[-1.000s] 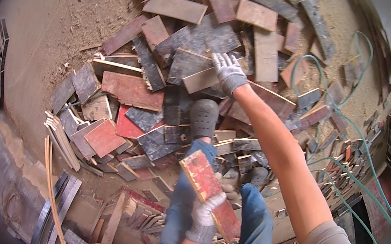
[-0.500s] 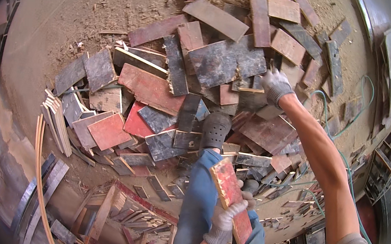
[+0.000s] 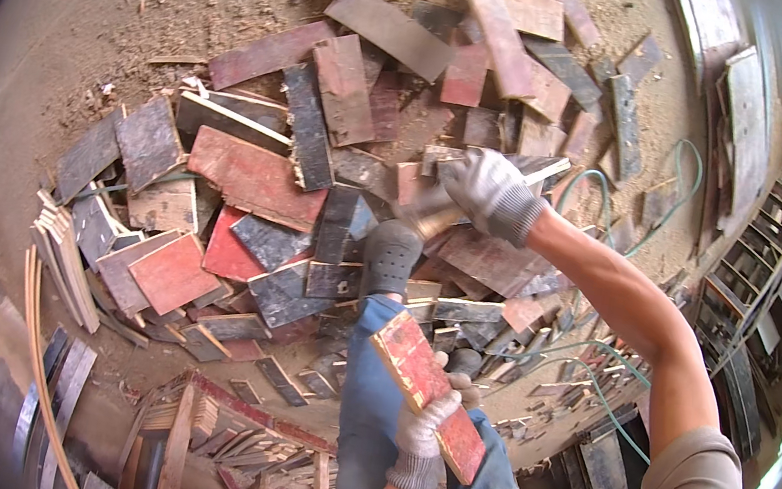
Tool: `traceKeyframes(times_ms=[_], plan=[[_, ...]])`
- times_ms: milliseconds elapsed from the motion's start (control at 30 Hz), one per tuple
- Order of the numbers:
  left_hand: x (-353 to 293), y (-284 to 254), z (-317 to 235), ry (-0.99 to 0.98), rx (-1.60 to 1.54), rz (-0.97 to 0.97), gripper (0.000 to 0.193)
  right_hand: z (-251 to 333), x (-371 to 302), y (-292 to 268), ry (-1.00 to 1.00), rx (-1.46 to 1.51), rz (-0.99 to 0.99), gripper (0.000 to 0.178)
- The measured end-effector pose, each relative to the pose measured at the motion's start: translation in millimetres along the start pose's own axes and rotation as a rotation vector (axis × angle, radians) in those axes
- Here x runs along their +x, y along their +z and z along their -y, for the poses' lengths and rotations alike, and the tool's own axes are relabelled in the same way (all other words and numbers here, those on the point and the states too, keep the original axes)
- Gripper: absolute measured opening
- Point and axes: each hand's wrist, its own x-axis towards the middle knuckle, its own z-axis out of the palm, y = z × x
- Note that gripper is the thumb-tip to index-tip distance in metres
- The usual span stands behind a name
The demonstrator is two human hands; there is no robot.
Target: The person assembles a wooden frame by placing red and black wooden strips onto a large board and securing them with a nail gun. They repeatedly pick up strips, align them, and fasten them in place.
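My left hand point(image 3: 429, 427), in a pale glove with a grey cuff, is closed around a narrow red-faced board point(image 3: 428, 390) with worn, chipped edges. It holds the board aslant above my blue-trousered legs. My right hand point(image 3: 495, 189), gloved likewise, is over the middle of a heap of boards, its fingers curled. A motion-blurred board point(image 3: 431, 212) extends from beneath it toward my grey clog point(image 3: 394, 253); the grip itself is partly hidden. Just beyond this hand lies a pale-edged strip of board point(image 3: 546, 171).
Around my feet lie red, black and brown boards, including a broad red one point(image 3: 254, 177). A green hose point(image 3: 603, 180) loops at the right near a ladder-like metal frame point(image 3: 764, 250). Thin curved strips point(image 3: 39, 364) stand at the lower left, near a wooden frame point(image 3: 179, 446).
My right hand has come nearer, toward my clog. The large dark board has left its spot on the heap, uncovering boards and sawdust. My left hand still holds the red-faced board.
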Motion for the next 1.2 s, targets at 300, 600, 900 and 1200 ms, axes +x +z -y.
traceKeyframes(times_ms=[300,600,900,1200], plan=[[-2.7,0.9,5.9,-0.036,0.021,0.001,0.059,-30.8,-18.0,-6.0,0.279,0.049,0.483,0.055],[-6.4,-9.0,8.2,-0.011,0.059,0.019,0.056,-112.2,-30.6,69.9,0.511,0.14,0.557,0.073],[-2.8,-15.3,24.3,-0.128,0.277,-0.368,0.053,-6.3,-89.3,-39.4,0.68,0.387,0.184,0.055],[-2.7,2.1,24.5,-0.175,0.47,-0.571,0.05,52.4,29.0,0.0,0.394,1.027,-0.245,0.078]])
